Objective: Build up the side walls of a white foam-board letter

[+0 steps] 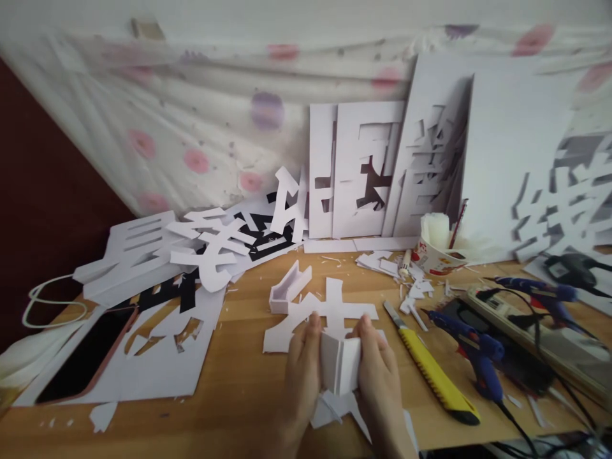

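Observation:
Between my two hands is a small folded piece of white foam board, its crease upright and facing me. My left hand grips its left side, thumb on top. On the opposite side my right hand grips it the same way. Beneath and beyond them lies a flat white cut-out character, partly hidden by the hands. A small white channel-shaped piece stands just behind its left part. To the right of my right hand rests a yellow utility knife with its blade out.
Two blue glue guns and a power strip with cables lie at right. A paper cup holds white sticks and a pencil. Cut white boards lean on the wall. A phone and cut-out letters lie left.

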`<state>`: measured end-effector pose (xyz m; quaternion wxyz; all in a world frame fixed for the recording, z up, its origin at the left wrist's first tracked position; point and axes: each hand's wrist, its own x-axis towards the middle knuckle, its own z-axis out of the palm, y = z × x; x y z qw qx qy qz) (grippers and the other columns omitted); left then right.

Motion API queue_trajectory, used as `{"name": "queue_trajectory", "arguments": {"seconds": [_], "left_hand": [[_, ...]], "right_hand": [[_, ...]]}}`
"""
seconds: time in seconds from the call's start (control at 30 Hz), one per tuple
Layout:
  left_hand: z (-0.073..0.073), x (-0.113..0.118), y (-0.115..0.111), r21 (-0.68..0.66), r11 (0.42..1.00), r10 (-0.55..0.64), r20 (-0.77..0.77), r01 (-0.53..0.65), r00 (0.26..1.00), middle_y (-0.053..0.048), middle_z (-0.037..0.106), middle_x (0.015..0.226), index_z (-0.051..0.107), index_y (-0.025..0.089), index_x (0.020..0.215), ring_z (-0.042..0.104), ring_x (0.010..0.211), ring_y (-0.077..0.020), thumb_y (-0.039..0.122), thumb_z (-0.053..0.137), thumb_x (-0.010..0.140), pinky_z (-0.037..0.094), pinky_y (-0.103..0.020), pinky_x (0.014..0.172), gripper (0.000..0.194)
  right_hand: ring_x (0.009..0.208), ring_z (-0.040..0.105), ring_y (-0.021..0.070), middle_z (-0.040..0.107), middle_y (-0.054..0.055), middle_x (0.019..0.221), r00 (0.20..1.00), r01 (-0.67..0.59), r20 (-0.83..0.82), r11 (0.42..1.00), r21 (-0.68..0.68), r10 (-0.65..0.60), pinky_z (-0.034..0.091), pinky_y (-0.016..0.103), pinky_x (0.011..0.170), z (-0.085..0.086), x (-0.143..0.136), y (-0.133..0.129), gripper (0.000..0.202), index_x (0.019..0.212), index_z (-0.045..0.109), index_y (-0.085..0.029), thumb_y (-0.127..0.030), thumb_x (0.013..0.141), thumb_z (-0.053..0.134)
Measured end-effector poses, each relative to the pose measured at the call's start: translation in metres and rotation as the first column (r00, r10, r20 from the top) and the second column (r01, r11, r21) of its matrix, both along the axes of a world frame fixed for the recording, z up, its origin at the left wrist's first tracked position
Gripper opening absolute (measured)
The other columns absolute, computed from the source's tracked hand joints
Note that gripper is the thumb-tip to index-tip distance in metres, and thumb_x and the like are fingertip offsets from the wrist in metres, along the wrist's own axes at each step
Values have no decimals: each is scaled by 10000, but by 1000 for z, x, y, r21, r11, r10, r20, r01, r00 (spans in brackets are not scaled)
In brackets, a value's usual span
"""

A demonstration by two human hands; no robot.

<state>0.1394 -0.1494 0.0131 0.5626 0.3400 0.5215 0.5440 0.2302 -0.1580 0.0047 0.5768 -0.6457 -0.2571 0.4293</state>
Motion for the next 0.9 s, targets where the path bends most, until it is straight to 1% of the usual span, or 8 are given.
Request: {"name": "queue_trajectory", "arguments": {"seconds": [0.1,0.17,0.3,0.4,0.47,0.63,0.77,0.9], "left_hand": [[-4,10,0,-115,989,-67,180,89,981,7,586,663,620,171,764,531,610,-137,765,664,735,466,-244,606,596],[-6,11,2,-85,994,-60,143,73,988,5,579,649,597,174,725,528,607,-137,785,656,721,468,-243,602,615],[-11,-2,7,144,986,108,-202,-79,974,19,522,572,531,197,623,489,558,-129,740,571,827,433,-222,542,581],[-15,-15,7,347,932,268,-457,-107,848,21,563,543,576,202,663,511,500,-122,575,518,942,407,-205,501,469],[-15,-20,6,437,896,330,-543,-76,772,18,612,547,610,204,703,545,470,-119,479,502,975,408,-196,480,401],[-13,-16,1,531,847,411,-622,-27,667,-3,719,639,653,214,786,656,519,-137,437,468,1011,461,-191,508,367],[-16,-8,0,560,828,462,-657,-24,596,-3,712,613,655,221,794,659,501,-151,481,423,1026,458,-215,504,419],[-16,-2,0,615,789,514,-644,-16,567,-21,742,675,661,224,821,703,582,-166,478,432,1025,487,-227,573,398]], "right_hand": [[470,437,133,479,-29,527,996,-14,-86,998,-58,9,377,266,452,-7,-2,6,658,608,528,-221,-870,702,580],[474,435,126,485,-26,534,997,4,-73,999,-50,-7,379,261,458,-9,1,8,668,597,519,-220,-878,686,586],[464,417,111,475,-34,525,995,-24,103,997,69,17,356,241,440,-6,12,4,644,605,498,-228,-852,760,540],[442,465,113,574,-25,595,948,-200,276,970,137,157,374,240,407,-2,14,-4,491,747,591,-222,-707,788,660],[438,506,117,622,-23,648,928,-240,326,959,151,181,405,239,402,1,10,-11,394,847,617,-224,-610,815,692],[441,534,116,654,-26,666,920,-24,386,975,221,-65,426,240,432,6,-6,-25,337,850,647,-241,-577,852,673],[454,576,135,677,-16,655,893,38,422,962,269,-154,442,252,454,3,-7,-28,389,820,668,-249,-637,844,659],[519,638,176,695,8,652,869,119,442,962,246,-221,474,267,494,2,0,-28,469,819,676,-250,-717,809,643]]}}
